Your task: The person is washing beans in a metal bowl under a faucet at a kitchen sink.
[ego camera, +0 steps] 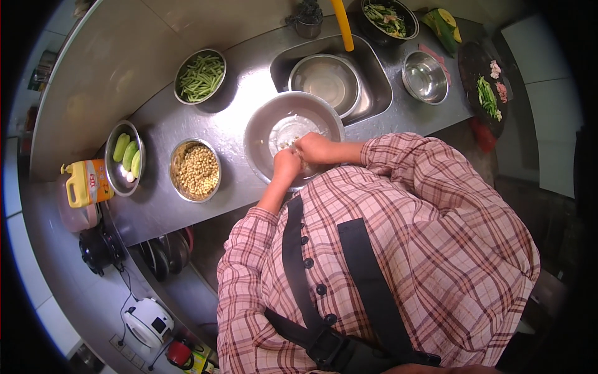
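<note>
Over a large metal basin point(261, 154) at the counter's front edge, my left hand point(287, 163) and my right hand point(315, 148) meet with curled fingers. What lies between the fingertips is too small and hidden to tell. Small pale bits lie inside the basin. Left of it stands a metal bowl of beans or peanuts point(196, 172). Behind the basin, another metal bowl point(327, 82) sits in the sink point(380, 93).
Green beans point(202, 78) fill a bowl at the back left; a bowl of green gourds point(128, 152) and an oil jug point(86, 182) stand far left. A yellow hose point(343, 23) hangs over the sink. Right are a steel bowl point(425, 77) and a round cutting board point(472, 65) with chopped food.
</note>
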Available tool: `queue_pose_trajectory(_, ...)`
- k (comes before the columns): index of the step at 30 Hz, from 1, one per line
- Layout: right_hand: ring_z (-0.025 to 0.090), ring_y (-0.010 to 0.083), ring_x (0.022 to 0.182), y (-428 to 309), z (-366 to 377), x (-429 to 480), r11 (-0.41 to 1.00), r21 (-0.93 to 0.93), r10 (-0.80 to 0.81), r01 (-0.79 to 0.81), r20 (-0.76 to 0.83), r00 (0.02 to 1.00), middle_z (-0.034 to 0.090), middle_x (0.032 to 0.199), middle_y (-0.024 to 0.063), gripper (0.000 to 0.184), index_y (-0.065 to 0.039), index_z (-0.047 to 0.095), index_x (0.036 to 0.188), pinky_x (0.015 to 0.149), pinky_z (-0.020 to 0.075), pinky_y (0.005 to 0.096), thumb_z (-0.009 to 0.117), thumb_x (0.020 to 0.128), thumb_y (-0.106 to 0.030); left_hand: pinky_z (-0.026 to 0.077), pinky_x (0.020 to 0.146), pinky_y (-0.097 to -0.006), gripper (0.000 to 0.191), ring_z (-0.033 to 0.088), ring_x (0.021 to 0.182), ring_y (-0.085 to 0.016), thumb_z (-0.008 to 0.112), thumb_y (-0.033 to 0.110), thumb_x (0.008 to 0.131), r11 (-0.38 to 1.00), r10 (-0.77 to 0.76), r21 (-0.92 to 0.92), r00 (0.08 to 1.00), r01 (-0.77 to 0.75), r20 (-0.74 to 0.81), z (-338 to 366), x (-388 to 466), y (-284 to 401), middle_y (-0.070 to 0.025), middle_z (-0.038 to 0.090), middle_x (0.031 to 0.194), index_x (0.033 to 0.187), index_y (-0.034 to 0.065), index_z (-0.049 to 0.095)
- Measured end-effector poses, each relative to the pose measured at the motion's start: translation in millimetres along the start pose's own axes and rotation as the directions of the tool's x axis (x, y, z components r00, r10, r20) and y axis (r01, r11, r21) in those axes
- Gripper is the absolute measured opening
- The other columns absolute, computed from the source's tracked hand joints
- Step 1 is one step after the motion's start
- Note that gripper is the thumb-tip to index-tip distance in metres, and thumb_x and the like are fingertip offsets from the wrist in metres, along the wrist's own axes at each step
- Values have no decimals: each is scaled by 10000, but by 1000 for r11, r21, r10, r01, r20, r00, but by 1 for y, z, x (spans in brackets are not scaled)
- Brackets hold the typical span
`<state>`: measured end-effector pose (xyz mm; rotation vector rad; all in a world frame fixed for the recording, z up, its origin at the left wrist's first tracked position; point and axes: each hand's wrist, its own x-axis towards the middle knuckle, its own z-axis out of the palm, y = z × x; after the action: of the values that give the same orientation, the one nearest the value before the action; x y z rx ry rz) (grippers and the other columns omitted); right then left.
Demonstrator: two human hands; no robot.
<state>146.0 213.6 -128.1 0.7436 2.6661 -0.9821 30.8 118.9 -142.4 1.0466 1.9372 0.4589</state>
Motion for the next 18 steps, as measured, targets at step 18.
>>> queue_pose_trajectory(18,660,356,822,-46,-67,-20,954,283,-113,98,36,993,675,854,205,196,-59,711,924,753,512,420,633,753,-114,397,414,-256,210,452,452,-134,483,260,938,13,-124,-784,779,621,615,-8,6,-18,-14,514,609,815,108,559)
